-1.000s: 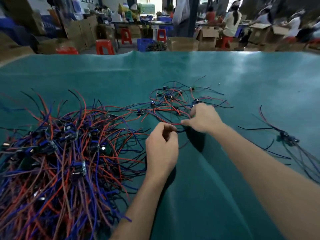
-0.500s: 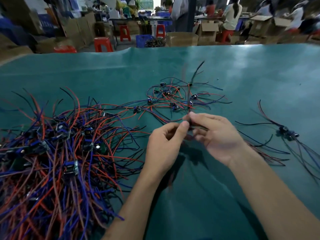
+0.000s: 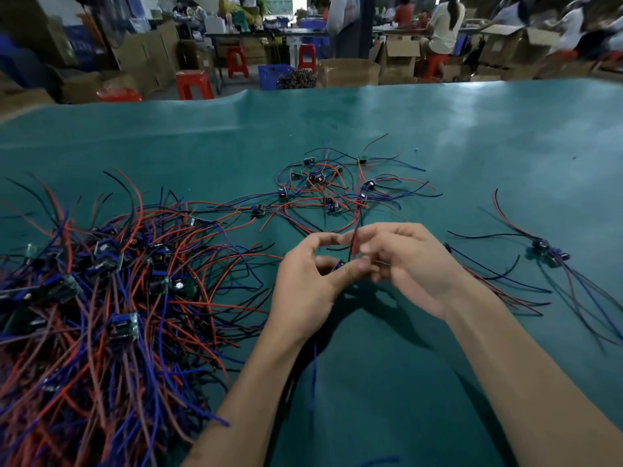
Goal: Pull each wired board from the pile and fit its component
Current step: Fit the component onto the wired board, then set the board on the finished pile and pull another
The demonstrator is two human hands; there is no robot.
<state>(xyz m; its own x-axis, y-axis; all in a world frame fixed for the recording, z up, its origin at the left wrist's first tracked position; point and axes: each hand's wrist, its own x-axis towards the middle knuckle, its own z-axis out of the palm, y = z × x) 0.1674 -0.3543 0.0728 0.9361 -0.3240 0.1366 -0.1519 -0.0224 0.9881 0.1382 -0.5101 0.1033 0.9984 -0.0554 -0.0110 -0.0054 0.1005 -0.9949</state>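
Both hands, left hand (image 3: 312,284) and right hand (image 3: 409,264), pinch one wired board (image 3: 340,264); its dangling leads could snag the pile (image 3: 101,298).

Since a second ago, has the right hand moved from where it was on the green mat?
Yes. The right hand has drawn back toward the person, away from the small cluster of wired boards, and now meets the left hand.

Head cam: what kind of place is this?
Likely a small electronics assembly workshop. A pile of wired boards covers a green mat, cardboard boxes and red stools stand behind, and other workers sit at benches.
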